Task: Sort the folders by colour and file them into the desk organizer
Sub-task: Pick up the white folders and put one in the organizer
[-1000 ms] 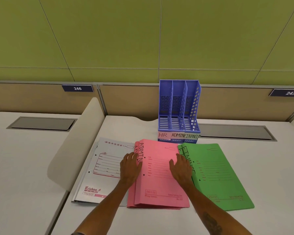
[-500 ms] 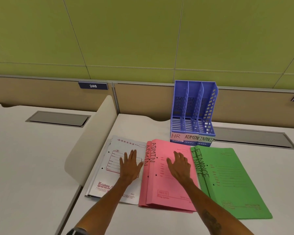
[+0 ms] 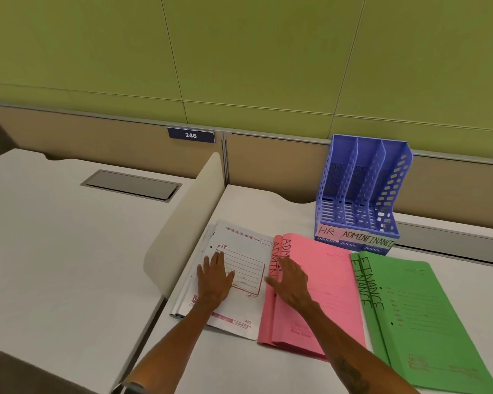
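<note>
Three piles of folders lie side by side on the white desk. My left hand (image 3: pixel 213 278) rests flat on the white folders (image 3: pixel 248 257) at the left. My right hand (image 3: pixel 292 280) lies with straight fingers on the left edge of the pink folders (image 3: pixel 325 282) marked ADMIN. The green folders (image 3: pixel 419 314) marked FINANCE lie at the right, untouched. The blue desk organizer (image 3: pixel 362 191) stands behind them with three empty slots labelled HR, ADMIN and FINANCE.
A curved beige divider (image 3: pixel 182 223) separates this desk from the neighbouring desk at the left. A grey cable hatch (image 3: pixel 131 184) is set into that desk. A partition with a sign reading 246 (image 3: pixel 190 135) runs along the back.
Both hands slid left: the left from the pink pile's edge onto the white folders, the right from the pink pile's right side to its left edge. The view turned left.
</note>
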`<state>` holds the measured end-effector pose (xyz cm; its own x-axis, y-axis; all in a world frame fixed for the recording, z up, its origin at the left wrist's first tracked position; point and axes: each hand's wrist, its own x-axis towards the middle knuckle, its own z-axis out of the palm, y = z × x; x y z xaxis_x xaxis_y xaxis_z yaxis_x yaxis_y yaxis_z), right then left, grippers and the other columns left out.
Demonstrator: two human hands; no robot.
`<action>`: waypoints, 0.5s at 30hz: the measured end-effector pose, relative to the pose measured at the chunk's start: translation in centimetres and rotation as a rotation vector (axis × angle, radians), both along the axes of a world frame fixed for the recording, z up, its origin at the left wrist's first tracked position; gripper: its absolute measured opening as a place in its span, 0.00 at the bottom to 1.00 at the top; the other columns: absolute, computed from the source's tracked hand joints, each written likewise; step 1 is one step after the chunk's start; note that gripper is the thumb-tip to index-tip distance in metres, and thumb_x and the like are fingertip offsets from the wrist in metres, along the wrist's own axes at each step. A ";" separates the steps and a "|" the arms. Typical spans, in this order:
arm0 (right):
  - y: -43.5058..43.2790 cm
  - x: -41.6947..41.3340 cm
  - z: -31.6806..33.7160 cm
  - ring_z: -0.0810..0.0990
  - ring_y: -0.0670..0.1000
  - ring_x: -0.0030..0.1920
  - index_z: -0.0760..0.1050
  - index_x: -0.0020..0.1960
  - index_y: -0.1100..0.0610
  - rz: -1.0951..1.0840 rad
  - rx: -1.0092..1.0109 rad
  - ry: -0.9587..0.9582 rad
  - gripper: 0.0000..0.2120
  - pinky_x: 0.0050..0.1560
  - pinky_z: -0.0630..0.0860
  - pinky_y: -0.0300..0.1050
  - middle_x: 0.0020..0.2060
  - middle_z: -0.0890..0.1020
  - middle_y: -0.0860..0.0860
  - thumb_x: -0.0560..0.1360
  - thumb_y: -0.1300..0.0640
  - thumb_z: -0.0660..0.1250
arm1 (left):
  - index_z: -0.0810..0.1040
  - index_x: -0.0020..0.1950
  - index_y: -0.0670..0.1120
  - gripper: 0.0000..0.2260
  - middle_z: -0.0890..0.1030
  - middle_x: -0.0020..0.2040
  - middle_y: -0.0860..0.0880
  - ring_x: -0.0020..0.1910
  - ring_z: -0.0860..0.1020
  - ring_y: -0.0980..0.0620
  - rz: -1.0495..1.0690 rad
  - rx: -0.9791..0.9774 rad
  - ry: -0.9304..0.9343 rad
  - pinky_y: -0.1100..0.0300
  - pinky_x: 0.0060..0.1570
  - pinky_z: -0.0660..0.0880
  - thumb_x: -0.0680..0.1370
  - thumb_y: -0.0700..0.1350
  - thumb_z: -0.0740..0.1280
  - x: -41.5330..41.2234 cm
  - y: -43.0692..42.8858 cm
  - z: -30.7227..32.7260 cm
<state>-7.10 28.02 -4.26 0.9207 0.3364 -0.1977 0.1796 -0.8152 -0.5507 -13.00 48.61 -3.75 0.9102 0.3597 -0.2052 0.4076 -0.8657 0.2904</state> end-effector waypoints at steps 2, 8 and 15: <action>1.1 -0.3 -0.2 0.56 0.53 0.78 0.56 0.79 0.53 0.072 -0.022 -0.010 0.37 0.78 0.53 0.55 0.78 0.60 0.51 0.76 0.41 0.67 | 0.51 0.80 0.45 0.30 0.55 0.80 0.46 0.79 0.53 0.43 0.026 0.007 0.001 0.45 0.78 0.52 0.82 0.55 0.57 -0.4 1.0 -0.1; 3.7 -0.9 -1.2 0.44 0.54 0.81 0.48 0.81 0.50 0.318 -0.188 0.056 0.44 0.78 0.39 0.61 0.80 0.55 0.50 0.74 0.39 0.68 | 0.54 0.79 0.45 0.30 0.64 0.76 0.45 0.73 0.66 0.43 0.152 -0.034 0.000 0.45 0.72 0.65 0.81 0.54 0.60 -1.2 3.5 -0.2; 4.2 -1.6 -2.3 0.42 0.56 0.80 0.45 0.81 0.49 0.350 -0.317 0.082 0.46 0.77 0.34 0.63 0.80 0.51 0.53 0.74 0.45 0.71 | 0.55 0.78 0.43 0.31 0.66 0.75 0.43 0.72 0.68 0.41 0.247 -0.072 0.090 0.44 0.69 0.65 0.81 0.57 0.60 -1.4 4.8 -0.4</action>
